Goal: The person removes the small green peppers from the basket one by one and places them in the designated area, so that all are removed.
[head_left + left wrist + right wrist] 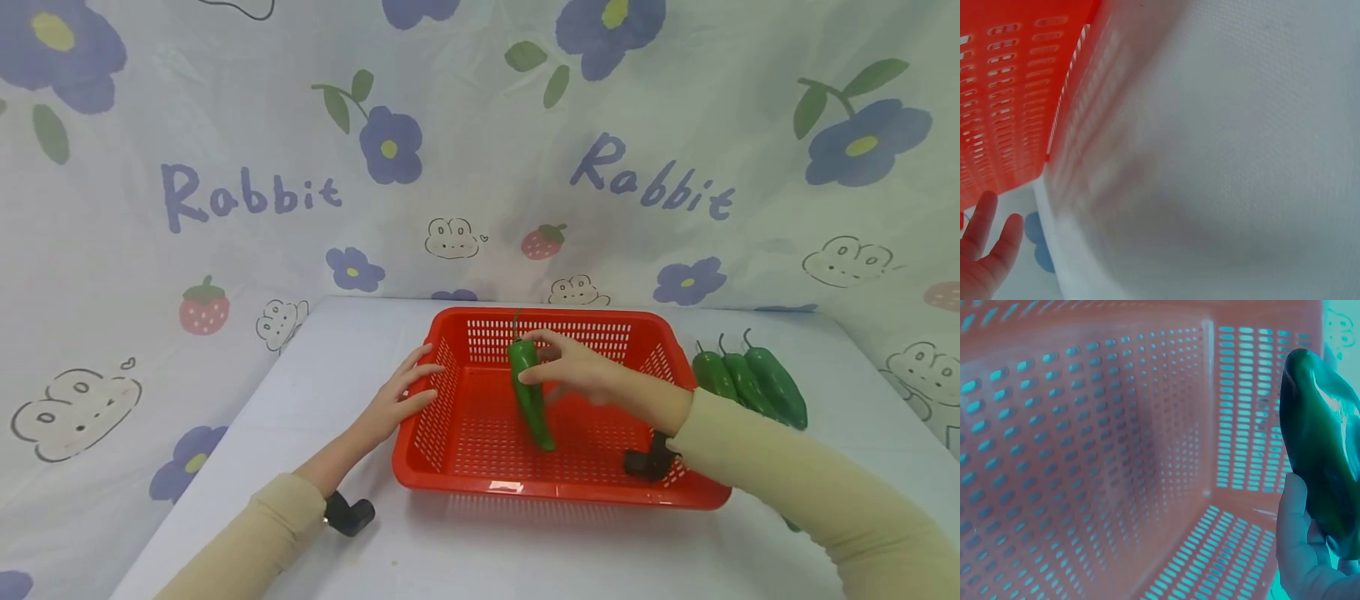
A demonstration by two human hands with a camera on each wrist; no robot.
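A long green pepper (529, 392) with a thin stem hangs over the inside of a red plastic basket (480, 483). My right hand (573, 367) grips it near its stem end, fingers and thumb around it. The right wrist view shows the same pepper (1325, 444) against the perforated basket walls, with the thumb (1292, 506) beside it. At the basket's left rim, my left hand (397, 398) rests with fingers spread and fairly straight. In the left wrist view, two of that hand's fingers (999, 250) show near the basket's side (1010, 100).
Several green peppers (750, 383) lie on the white table (330, 400) right of the basket, partly hidden by my right sleeve. Black wrist cameras (351, 515) sit on both wrists. A printed cloth (480, 150) hangs behind the table.
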